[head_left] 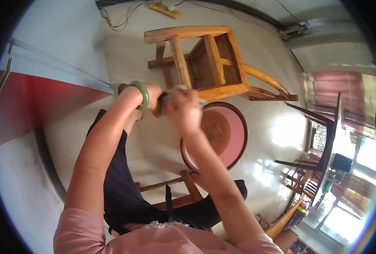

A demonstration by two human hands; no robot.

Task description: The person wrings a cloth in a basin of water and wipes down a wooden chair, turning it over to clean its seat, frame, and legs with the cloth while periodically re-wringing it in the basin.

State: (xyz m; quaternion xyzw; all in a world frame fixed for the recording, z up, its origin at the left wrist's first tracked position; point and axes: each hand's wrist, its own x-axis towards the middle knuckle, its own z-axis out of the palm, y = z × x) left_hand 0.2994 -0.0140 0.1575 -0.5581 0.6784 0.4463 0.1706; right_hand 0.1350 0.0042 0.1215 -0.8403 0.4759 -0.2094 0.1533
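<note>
My left hand (pixel 152 99), below a green bangle (pixel 142 95), is closed on a dark grey cloth (pixel 163 104). My right hand (pixel 185 111) is blurred, with its fingers curled round the same bunched cloth beside the left one. Both hands are close together at the near edge of an overturned wooden chair (pixel 215 91). Below and right of them, a pink basin (pixel 236 135) with a dark rim stands on the floor, holding brownish water. My right forearm covers part of the basin.
A wooden stool (pixel 190 186) is between my legs. A red panel (pixel 40 103) is at the left. At the top lies a yellow power strip (pixel 164 10) with cables. A dark table (pixel 334 131) and more chairs stand at the right.
</note>
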